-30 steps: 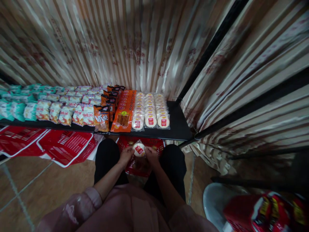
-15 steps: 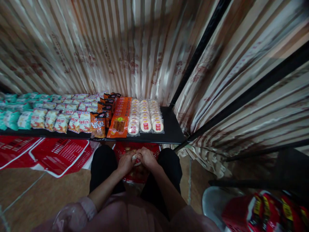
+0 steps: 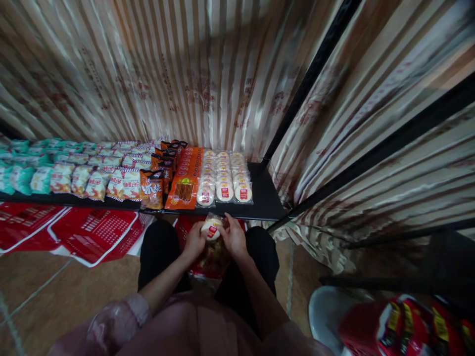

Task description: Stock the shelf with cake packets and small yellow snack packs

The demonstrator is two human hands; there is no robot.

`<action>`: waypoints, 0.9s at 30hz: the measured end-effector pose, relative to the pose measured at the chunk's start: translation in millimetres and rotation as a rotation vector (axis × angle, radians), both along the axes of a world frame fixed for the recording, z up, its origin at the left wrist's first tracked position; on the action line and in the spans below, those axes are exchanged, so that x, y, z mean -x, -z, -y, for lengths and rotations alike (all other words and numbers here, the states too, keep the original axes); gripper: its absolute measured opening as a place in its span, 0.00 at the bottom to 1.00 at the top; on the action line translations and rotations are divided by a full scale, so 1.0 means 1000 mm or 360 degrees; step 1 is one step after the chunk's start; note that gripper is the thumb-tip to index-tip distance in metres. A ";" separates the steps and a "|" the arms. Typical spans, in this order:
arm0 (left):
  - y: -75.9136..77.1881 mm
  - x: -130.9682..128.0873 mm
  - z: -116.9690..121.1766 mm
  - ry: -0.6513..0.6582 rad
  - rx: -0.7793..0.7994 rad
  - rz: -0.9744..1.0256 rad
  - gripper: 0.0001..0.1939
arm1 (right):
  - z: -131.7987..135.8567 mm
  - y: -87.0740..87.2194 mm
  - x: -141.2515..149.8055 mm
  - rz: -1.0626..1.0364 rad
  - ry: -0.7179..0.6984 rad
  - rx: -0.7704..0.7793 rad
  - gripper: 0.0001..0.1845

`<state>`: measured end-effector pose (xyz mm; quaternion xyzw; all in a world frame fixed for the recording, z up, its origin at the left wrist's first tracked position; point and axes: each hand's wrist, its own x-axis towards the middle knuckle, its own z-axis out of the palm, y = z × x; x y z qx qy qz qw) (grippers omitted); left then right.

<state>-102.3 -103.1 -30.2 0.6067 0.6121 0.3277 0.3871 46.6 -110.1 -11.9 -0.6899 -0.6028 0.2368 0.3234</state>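
Between my knees, a round white packaged cake (image 3: 213, 229) with a red label, in a clear wrapper, is held up just in front of the shelf edge. My left hand (image 3: 194, 241) grips its left side, and my right hand (image 3: 234, 237) pinches the right side. Below them a red bag (image 3: 208, 264) with a see-through part sits between my legs; its contents are blurred. Ahead on the black shelf (image 3: 264, 190), similar round wrapped cakes (image 3: 224, 191) lie in three overlapping rows. An orange flat packet (image 3: 184, 183) lies left of these rows.
Orange-and-black snack packets (image 3: 152, 190), white shrimp-picture packets (image 3: 97, 183) and green packets (image 3: 40, 179) fill the shelf's left side. Black metal posts (image 3: 308, 91) slant up at right. Red bags (image 3: 94, 232) hang below left. A grey stool (image 3: 326, 314) stands lower right beside red packets (image 3: 404, 326).
Both hands have risen slightly and parted from around the cake, which now shows its label face. The view has shifted a little.
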 end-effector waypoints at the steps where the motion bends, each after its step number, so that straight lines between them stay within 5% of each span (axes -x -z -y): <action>1: 0.002 -0.002 -0.001 -0.0032 0.0014 0.0077 0.10 | 0.000 0.002 -0.002 -0.0041 0.0046 0.0024 0.26; 7: 0.002 -0.018 -0.005 -0.0110 0.0120 0.0465 0.10 | -0.001 0.022 -0.009 -0.0592 0.0255 0.0130 0.35; 12: -0.001 -0.028 -0.011 -0.0088 0.0131 0.0491 0.11 | -0.004 0.032 -0.011 -0.0951 0.0156 0.0109 0.21; 19: -0.016 -0.036 -0.015 -0.0075 -0.0043 -0.0095 0.18 | -0.018 0.018 -0.022 -0.0832 0.0281 -0.0046 0.22; 27: -0.018 -0.045 -0.013 0.0100 -0.0333 -0.0314 0.28 | -0.047 0.014 -0.039 -0.0654 0.0238 -0.0057 0.23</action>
